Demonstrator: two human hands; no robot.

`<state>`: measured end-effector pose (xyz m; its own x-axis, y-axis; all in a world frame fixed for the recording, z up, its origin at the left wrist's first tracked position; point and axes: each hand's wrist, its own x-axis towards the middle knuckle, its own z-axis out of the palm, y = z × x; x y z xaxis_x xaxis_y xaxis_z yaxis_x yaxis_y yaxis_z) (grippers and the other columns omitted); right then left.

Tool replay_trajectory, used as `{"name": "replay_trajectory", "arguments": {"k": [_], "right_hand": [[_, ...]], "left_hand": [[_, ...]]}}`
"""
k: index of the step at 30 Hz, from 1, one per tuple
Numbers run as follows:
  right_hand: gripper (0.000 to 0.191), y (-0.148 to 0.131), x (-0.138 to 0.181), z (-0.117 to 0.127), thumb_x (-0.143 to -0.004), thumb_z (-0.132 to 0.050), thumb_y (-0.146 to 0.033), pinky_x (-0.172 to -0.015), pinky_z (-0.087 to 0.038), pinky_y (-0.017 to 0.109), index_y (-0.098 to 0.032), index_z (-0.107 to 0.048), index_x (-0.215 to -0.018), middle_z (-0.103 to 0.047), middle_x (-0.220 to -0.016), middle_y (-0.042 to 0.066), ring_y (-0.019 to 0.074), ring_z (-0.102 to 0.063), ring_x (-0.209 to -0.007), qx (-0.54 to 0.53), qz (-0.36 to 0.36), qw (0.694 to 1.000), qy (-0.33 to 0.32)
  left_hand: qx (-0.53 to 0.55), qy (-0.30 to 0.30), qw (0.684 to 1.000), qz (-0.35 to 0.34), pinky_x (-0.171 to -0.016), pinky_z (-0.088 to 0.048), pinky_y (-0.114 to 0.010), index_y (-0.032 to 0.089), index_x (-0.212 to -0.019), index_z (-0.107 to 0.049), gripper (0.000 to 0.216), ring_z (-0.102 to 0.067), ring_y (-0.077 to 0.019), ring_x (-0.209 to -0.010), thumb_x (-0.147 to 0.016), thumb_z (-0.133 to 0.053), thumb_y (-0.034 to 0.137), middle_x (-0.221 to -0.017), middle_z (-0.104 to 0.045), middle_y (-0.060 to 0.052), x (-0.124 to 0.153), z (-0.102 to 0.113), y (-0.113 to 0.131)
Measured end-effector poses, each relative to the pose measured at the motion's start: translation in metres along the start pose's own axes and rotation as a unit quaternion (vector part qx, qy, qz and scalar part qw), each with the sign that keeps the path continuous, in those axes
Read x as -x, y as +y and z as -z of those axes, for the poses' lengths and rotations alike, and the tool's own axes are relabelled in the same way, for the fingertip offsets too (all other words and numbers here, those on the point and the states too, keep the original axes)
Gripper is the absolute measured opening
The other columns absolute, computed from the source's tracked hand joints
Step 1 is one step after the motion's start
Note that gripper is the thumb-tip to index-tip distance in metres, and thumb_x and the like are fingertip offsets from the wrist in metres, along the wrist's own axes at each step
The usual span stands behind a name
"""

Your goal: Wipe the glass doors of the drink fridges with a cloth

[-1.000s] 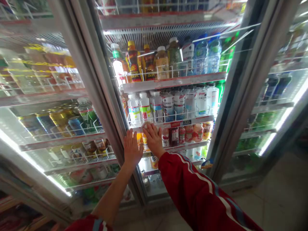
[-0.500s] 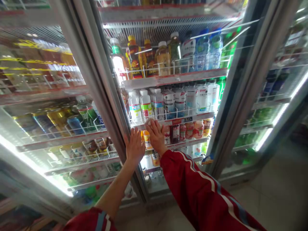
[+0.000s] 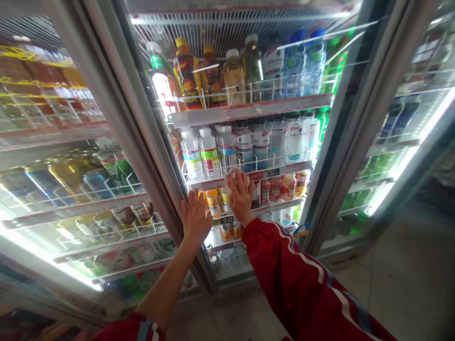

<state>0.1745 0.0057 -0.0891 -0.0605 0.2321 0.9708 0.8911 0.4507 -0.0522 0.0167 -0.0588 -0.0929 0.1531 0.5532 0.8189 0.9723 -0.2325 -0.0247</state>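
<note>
My left hand (image 3: 195,220) lies flat with its fingers spread, on the glass door near the door's left metal frame (image 3: 149,123). Under the fingers of my right hand (image 3: 242,198) is a crumpled pale cloth (image 3: 232,174), pressed against the glass at the level of a shelf edge. Behind the glass, clear bottles with colourful labels (image 3: 209,152) stand just above my hands. Small orange-yellow bottles (image 3: 213,201) show between the two hands. Part of the cloth is hidden by my right fingers.
Another glass-fronted cooler section with cans (image 3: 64,177) is on the left. A further section with green bottles (image 3: 373,177) stands at the right, past a thick metal frame (image 3: 341,137). Taller bottles (image 3: 232,78) fill an upper shelf. Tiled floor (image 3: 355,293) shows below.
My right hand has slid the cloth to the right across the glass, away from my left hand. The left hand stays by the frame. The view has shifted slightly.
</note>
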Motion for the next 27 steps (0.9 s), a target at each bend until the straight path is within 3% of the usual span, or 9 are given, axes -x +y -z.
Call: {"name": "replay_trajectory", "arguments": {"k": [5, 12, 20, 27], "right_hand": [[0.041, -0.003, 0.007, 0.0, -0.088, -0.042, -0.018, -0.111, -0.011, 0.047, -0.027, -0.05, -0.128, -0.045, -0.138, 0.007, 0.0198, -0.021, -0.138, -0.005, 0.054, 0.998, -0.039], [0.039, 0.051, 0.005, 0.014, -0.089, -0.039, -0.019, -0.11, -0.012, 0.048, -0.019, -0.052, -0.126, -0.043, -0.139, 0.013, 0.0208, -0.018, -0.139, 0.017, -0.011, 0.999, 0.026], [0.036, 0.067, 0.006, 0.023, -0.089, -0.04, -0.02, -0.111, -0.013, 0.046, -0.023, -0.054, -0.123, -0.048, -0.135, 0.01, 0.0194, -0.02, -0.138, 0.009, 0.032, 0.999, -0.006], [0.04, 0.111, 0.002, 0.034, -0.088, -0.039, -0.015, -0.109, -0.017, 0.048, -0.021, -0.051, -0.126, -0.042, -0.14, 0.013, 0.0216, -0.022, -0.138, 0.035, -0.024, 0.998, 0.036]], "left_hand": [[0.003, -0.002, 1.0, -0.011, -0.113, -0.008, -0.051, 0.009, -0.14, -0.027, 0.064, -0.015, -0.0268, -0.139, -0.081, -0.049, 0.024, -0.146, -0.027, -0.02, -0.01, -0.007, 0.011], [-0.006, 0.045, 0.999, -0.028, -0.114, -0.005, -0.049, 0.008, -0.139, -0.028, 0.063, -0.013, -0.0245, -0.14, -0.082, -0.048, 0.022, -0.144, -0.03, -0.021, -0.019, -0.017, 0.034], [0.012, 0.041, 0.998, -0.046, -0.114, -0.003, -0.048, 0.007, -0.136, -0.034, 0.06, -0.015, -0.0248, -0.139, -0.08, -0.049, 0.021, -0.144, -0.031, -0.02, -0.036, -0.033, 0.07], [0.011, 0.068, 0.997, -0.04, -0.114, -0.003, -0.048, 0.009, -0.137, -0.033, 0.061, -0.015, -0.0238, -0.139, -0.079, -0.049, 0.021, -0.143, -0.032, -0.02, -0.039, -0.039, 0.084]]}}
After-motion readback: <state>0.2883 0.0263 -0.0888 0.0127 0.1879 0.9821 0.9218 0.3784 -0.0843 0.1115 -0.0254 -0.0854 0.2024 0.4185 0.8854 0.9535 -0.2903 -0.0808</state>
